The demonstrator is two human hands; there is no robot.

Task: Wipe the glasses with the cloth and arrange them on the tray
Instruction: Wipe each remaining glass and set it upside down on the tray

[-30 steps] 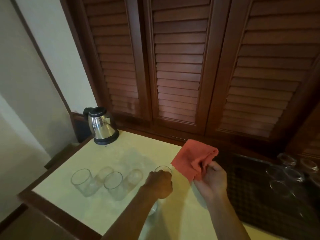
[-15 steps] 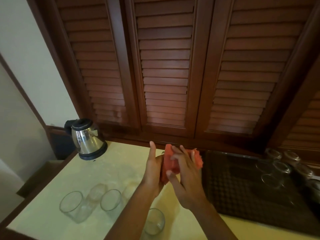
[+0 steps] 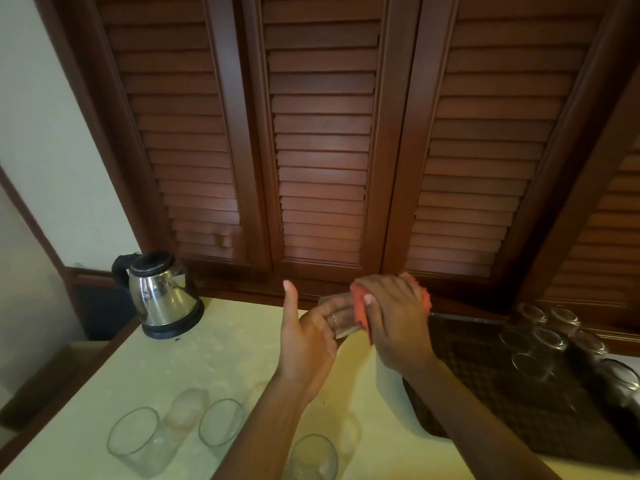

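Three glasses (image 3: 221,422) stand at lower left. At centre, the left hand (image 3: 308,341) grasps a held glass (image 3: 337,318), thumb raised; the right hand (image 3: 391,320) clutches the cloth (image 3: 360,306) round it. Tray (image 3: 485,403) with glasses lies at right.

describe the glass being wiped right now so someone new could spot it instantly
Start at the cream counter under the wooden shutters, with the kettle on one side and the dark tray on the other. Between them, raised above the counter, the left hand holds a glass while the right hand presses a red cloth over it. It is the only glass off the surface.
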